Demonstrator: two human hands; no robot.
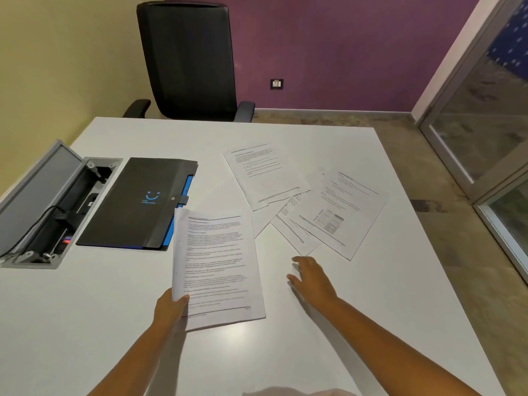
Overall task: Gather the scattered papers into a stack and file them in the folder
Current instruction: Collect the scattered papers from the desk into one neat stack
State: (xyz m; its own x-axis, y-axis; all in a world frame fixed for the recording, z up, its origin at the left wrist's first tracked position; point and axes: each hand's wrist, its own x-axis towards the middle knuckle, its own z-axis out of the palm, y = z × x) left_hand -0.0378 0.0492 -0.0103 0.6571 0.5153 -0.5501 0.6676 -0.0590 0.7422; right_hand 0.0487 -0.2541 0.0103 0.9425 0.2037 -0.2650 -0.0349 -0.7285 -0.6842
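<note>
My left hand (169, 308) grips the lower left corner of a small stack of printed papers (217, 267), which rests tilted on the white table (114, 310). Several more printed sheets (308, 204) lie fanned and overlapping at the centre right of the table. My right hand (311, 277) hovers open, palm down, just below those sheets and touches none of them. A black folder (134, 201) with a blue smiley mark and blue inner edge lies closed to the left of the stack.
An open grey cable box (45, 207) with wires is set into the table at the far left. A black office chair (188, 61) stands behind the table. The table's right edge runs beside a glass partition (485, 124).
</note>
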